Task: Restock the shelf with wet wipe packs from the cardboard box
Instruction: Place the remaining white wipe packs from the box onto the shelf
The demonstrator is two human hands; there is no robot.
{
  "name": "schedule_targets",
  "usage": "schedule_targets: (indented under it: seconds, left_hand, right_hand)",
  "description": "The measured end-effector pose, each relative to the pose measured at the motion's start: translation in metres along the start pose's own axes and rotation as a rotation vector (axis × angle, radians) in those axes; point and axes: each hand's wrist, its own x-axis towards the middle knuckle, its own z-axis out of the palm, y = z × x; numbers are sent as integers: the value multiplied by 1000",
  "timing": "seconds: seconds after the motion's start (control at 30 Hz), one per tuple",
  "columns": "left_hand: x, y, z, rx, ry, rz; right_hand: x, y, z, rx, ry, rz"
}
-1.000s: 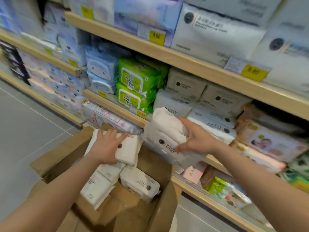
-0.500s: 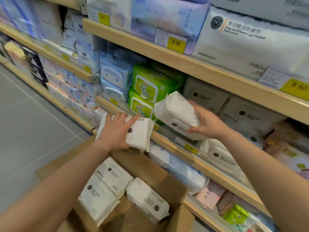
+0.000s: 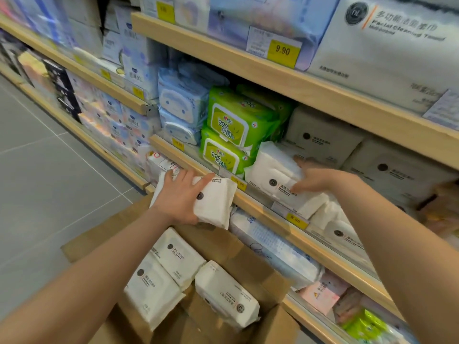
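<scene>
My left hand (image 3: 180,196) grips a white wet wipe pack (image 3: 214,203) just in front of the wooden shelf edge (image 3: 263,211), above the cardboard box (image 3: 248,259). My right hand (image 3: 320,178) holds another white pack (image 3: 272,171) that rests on the middle shelf beside the green packs (image 3: 231,135). Three more white packs (image 3: 173,254) lie in the open box below. Matching white packs (image 3: 320,137) are stacked on the shelf behind my right hand.
Blue wipe packs (image 3: 182,108) stand left of the green ones. The upper shelf (image 3: 273,73) carries large tissue bags and yellow price tags (image 3: 282,50). Lower shelves hold more packs. Grey tiled floor (image 3: 49,182) lies to the left.
My right hand has carried its pack from the air onto the middle shelf next to the green packs. My left hand has lifted its pack out of the box up to the shelf edge.
</scene>
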Motion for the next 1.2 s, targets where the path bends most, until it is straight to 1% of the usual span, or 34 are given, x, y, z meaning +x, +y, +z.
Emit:
schedule_targets:
  seconds: [0.07,0.17,0.2,0.3,0.53,0.67,0.77,0.9,1.1,1.13,1.2]
  left_hand:
    - [3,3,2,3,-7,-10]
    - [9,8,6,-6,-10,-17]
    - [10,10,7,-6,-9,-15]
    - [11,12,11,-8,-23,-4]
    - [11,11,9,-9,-6,34]
    - [13,10,7,-9,-11,21]
    - [13,10,9,-9,-20,10]
    - [15,11,10,-9,-27,-2]
    - [13,21,-2,-12,-19,18]
    - [12,25,-4,-15,-13,23]
    - [8,34,-11,-7,-10,39]
  right_hand:
    - [0,-10,14,-42,109,-15]
    - [0,-21,32,-148,355,10]
    - [1,-22,35,-194,396,18]
    - [6,-22,34,-296,436,15]
    - [12,-30,41,-382,434,42]
    - [17,-28,39,-397,336,27]
    - [14,-21,38,-391,304,-54]
    - [11,-7,49,-136,308,-161]
    - [19,-6,46,-82,221,-149]
    - [14,-7,45,-39,223,-166]
    - [-9,-13,45,112,306,-275]
